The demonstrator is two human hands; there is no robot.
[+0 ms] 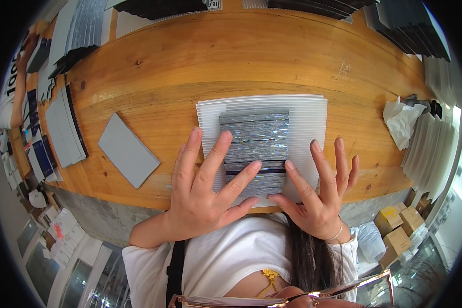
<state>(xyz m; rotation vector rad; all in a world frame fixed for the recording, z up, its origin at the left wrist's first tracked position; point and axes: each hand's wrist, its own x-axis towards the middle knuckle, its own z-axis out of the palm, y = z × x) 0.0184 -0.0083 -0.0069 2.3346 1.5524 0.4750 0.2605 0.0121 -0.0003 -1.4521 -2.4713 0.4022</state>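
Observation:
In front of me a block of thin grey sheets (255, 149), packed edge-up with silvery, speckled edges, lies on a white corrugated plastic sheet (309, 118). A dark band or gap crosses the block near its front end. My left hand (203, 187) is spread over the block's left side, its index fingertip on or just over the sheet edges by the dark line. Fingers apart, my right hand (318, 203) is at the right side, index fingertip at the block's right edge. Neither hand grips anything. Part of the block's near end is hidden by my left hand.
Left of the block lies a grey flat board (128, 149), with a larger grey stack (65, 128) beyond it. Crumpled white paper (401, 123) and translucent corrugated sheets (430, 151) are at the right. Dark stacks line the far edge. Another person's arm (19, 92) shows far left.

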